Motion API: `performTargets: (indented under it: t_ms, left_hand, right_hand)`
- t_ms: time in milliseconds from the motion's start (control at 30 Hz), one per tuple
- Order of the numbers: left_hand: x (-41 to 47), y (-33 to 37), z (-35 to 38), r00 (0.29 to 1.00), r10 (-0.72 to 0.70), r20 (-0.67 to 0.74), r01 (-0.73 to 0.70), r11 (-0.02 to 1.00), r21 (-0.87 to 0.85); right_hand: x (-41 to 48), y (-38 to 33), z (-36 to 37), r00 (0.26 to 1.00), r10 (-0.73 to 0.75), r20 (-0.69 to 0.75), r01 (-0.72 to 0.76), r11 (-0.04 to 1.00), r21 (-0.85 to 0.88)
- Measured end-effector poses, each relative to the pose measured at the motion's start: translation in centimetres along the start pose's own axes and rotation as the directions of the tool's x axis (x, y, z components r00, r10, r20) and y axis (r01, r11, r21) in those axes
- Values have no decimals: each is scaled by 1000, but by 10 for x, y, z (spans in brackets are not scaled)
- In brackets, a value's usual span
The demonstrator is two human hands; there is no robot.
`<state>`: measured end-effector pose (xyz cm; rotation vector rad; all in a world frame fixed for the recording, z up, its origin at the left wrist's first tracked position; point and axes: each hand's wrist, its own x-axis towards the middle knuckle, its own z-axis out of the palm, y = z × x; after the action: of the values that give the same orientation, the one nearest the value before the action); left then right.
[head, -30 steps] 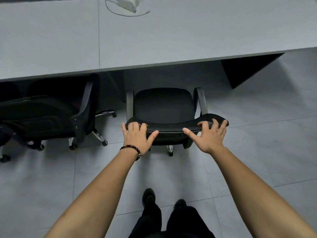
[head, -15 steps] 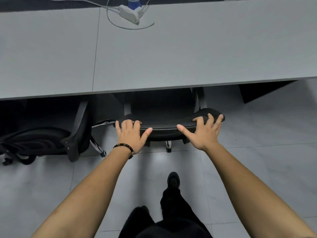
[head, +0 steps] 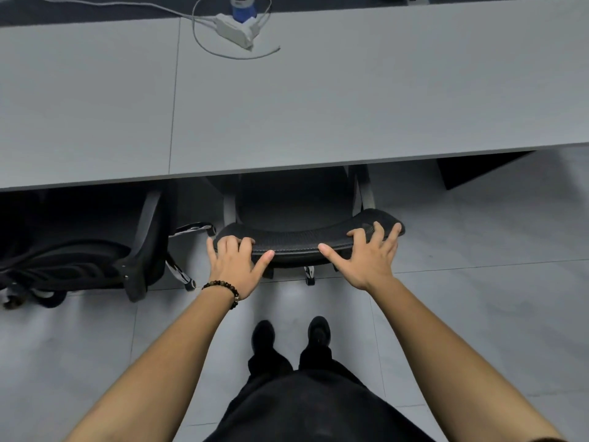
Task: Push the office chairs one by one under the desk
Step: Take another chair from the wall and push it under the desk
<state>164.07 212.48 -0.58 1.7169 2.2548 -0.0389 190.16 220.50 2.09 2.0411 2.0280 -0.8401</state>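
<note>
Two office chairs, one desk (head: 318,106), two hands. Pushed chair (head: 296,242) half under desk edge, seat facing desk, backrest long axis left-right. Left hand (head: 234,266) fingers curl over backrest top; right hand (head: 366,263) presses it, fingers spread. Second chair (head: 79,260) at left

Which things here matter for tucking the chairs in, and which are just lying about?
For the job: middle chair, left chair, desk, left hand, right hand.

Lying about: white adapter, cable, blue container.
</note>
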Motion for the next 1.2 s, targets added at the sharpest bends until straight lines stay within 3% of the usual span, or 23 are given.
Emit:
performTargets:
  t_ms: [467, 600, 733, 900, 967, 1067, 1200]
  left_hand:
    - [-3, -8, 4, 998, 35, -50, -35, 999, 4]
    - [-5, 0, 0, 1000, 13, 1, -13, 1000, -9]
    - [-6, -6, -7, 999, -1, 54, 10, 986, -165]
    - [-27, -21, -42, 997, -44, -65, 12, 901, -433]
    - [-44, -24, -54, 991, -93, -95, 32, 860, -509]
    - [-72, -28, -66, 983, -141, -117, 34, 769, -638]
    - [-110, -27, -62, 992, -126, 23, 97, 628, -772]
  right_hand:
    - [-9, -4, 6, 999, 26, -21, -25, 1000, 17]
    - [-7, -1, 0, 1000, 9, -25, -8, 1000, 23]
    - [-12, -1, -2, 1000, 14, -13, -13, 999, 37]
    - [-19, 2, -16, 1000, -27, 3, 27, 999, 41]
    - [-31, 2, -19, 997, -48, -68, 56, 990, 128]
    - [-69, -5, -20, 974, -22, -225, 111, 914, 391]
    - [-132, -2, 4, 965, 107, -241, 73, 770, 634]
